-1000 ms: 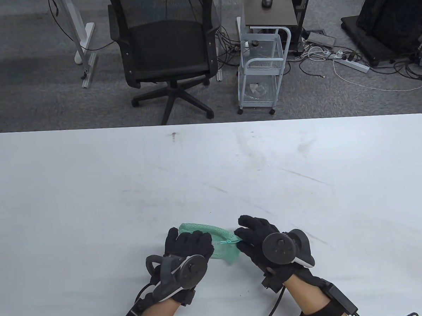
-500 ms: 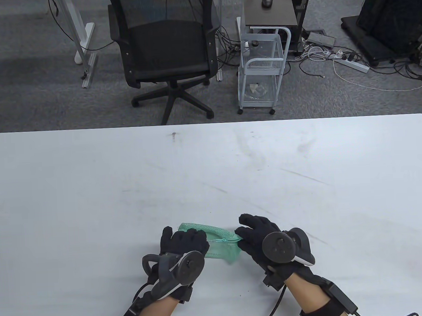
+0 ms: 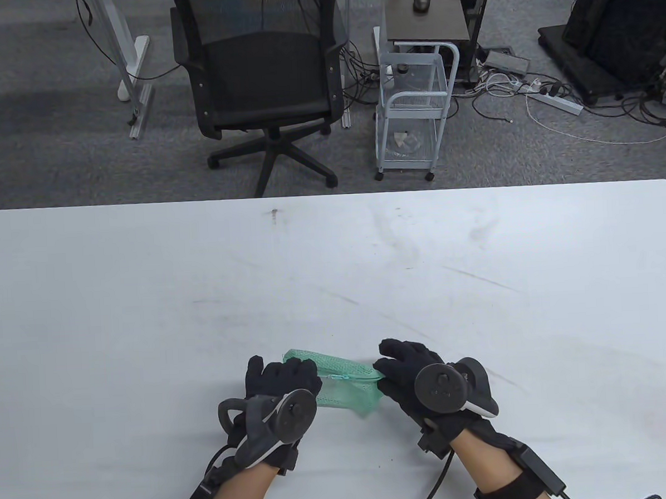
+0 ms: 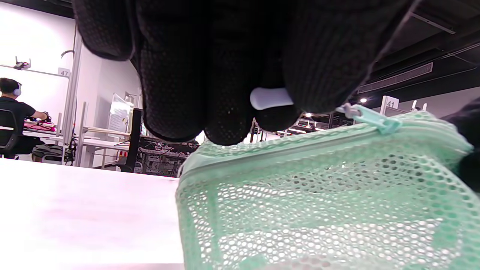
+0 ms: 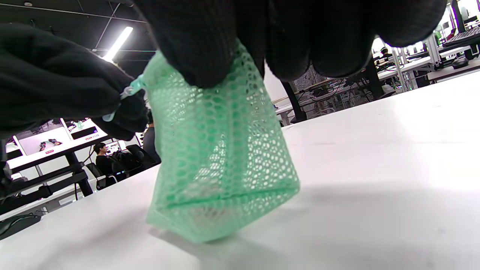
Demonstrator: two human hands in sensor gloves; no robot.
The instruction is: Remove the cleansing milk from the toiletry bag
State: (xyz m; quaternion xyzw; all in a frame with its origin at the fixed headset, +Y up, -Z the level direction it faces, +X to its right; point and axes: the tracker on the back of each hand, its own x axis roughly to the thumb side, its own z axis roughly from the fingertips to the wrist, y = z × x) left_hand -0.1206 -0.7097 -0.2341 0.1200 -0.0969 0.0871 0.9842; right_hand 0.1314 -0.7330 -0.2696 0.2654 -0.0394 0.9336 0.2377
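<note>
A green mesh toiletry bag stands on the white table near the front edge, between my hands. My left hand pinches the white zipper pull above the bag's top edge, with the teal slider trailing behind it. My right hand pinches the bag's right end from above and holds it up. A pale shape shows faintly through the mesh at the bottom; I cannot tell what it is. No cleansing milk shows outside the bag.
A black office chair and a white wire cart stand on the floor beyond the table's far edge. Cables and a power strip lie at the back right. The tabletop bears only faint scuff marks.
My left hand has moved left along the bag's top, drawing the zipper slider with it. My right hand has kept its hold on the bag's right end.
</note>
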